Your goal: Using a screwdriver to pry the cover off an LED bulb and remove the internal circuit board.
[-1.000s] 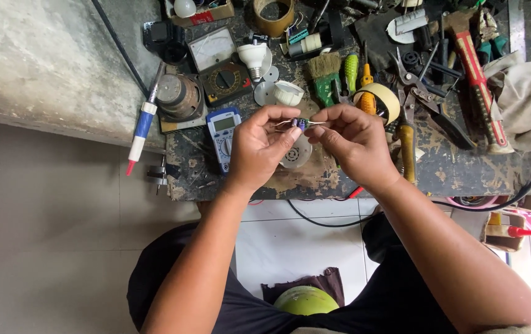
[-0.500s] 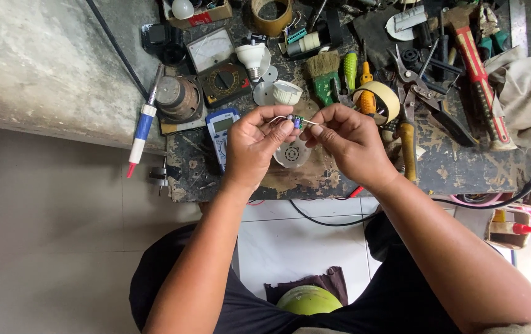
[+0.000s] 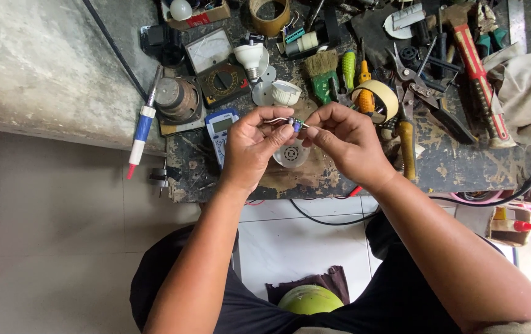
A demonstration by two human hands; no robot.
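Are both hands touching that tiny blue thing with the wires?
Touching. The head view shows the left hand and right hand both pinching the small blue part between their fingertips, with no gap visible.

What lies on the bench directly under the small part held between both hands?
Under the small blue part, a round white vented plastic cap lies on the dark workbench. The right hand and left hand cover its edges.

Single head camera, looking steeply down from above the person, fairly close over the counter (image 3: pixel 463 167) edge; floor (image 3: pixel 43 235) and lap fill the lower frame.
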